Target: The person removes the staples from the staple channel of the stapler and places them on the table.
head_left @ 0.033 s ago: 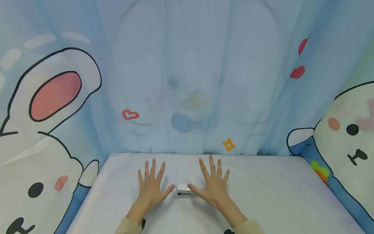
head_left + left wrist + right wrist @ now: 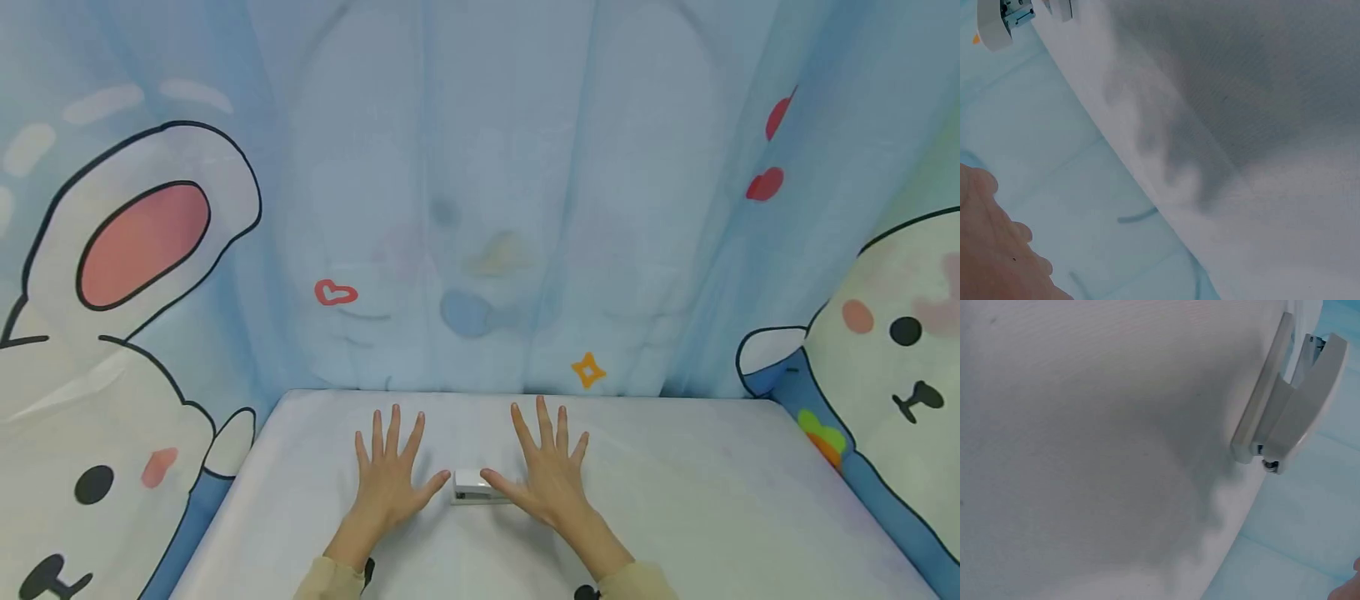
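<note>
A white stapler (image 2: 468, 486) lies on the white-covered table, its right part hidden behind the right thumb in the head view. To its left, my left hand (image 2: 388, 492) is held over the table with straight, spread fingers and nothing in it. My right hand (image 2: 551, 483), also spread and holding nothing, hovers on the other side. Shadows fall on the cloth beneath both hands. The right wrist view shows the stapler (image 2: 1304, 403) side-on, while only an end of it appears at the left wrist view's top corner.
The table's white cloth (image 2: 712, 492) stretches out to both sides and behind the hands. A light blue curtain (image 2: 487, 208) hangs along the far edge, printed with cartoon animals, hearts and a star. Beige sleeves (image 2: 330, 579) cover the forearms.
</note>
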The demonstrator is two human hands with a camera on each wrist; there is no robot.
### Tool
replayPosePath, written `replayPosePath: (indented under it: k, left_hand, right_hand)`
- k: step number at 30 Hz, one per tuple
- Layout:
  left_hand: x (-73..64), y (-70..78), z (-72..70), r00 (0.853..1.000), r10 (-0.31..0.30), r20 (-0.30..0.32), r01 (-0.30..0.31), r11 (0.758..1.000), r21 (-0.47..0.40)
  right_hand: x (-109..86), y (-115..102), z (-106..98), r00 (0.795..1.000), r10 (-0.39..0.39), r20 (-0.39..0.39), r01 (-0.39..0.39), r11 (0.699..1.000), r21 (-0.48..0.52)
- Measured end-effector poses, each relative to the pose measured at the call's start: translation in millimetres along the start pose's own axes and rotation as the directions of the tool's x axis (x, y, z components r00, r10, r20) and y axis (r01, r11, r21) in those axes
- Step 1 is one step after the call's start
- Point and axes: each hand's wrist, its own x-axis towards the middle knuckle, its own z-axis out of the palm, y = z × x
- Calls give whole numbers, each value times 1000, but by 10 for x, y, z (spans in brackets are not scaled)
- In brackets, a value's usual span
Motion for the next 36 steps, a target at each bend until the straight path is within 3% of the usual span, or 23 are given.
replayPosePath:
  k: [8, 16, 20, 27, 31, 36]
  left_hand:
    - [23, -39, 27, 1000, 0, 31, 0, 1000, -21]
    - [-6, -150, 130, 998, 13, 68, -8, 997, -81]
    - [-18, -192, 170, 993, -1, 122, 17, 992, -128]
    - [-58, -184, 206, 951, -51, 305, 140, 950, -278]
    - [-81, -174, 201, 936, -47, 349, 159, 940, -300]
    - [-98, -176, 206, 929, -25, 370, 148, 940, -307]
  right_hand:
    - [31, -43, -25, 1000, -20, -15, 21, 999, 41]
    - [26, -8, 75, 1000, -26, -9, 25, 1000, -19]
    - [4, 3, 110, 1000, -16, 14, 16, 1000, 1]
    - [-48, -3, 140, 999, -20, 27, 19, 1000, 18]
    - [-79, -17, 156, 999, -15, 44, 13, 999, 31]
    - [-118, -41, 182, 999, -9, 48, 6, 998, 68]
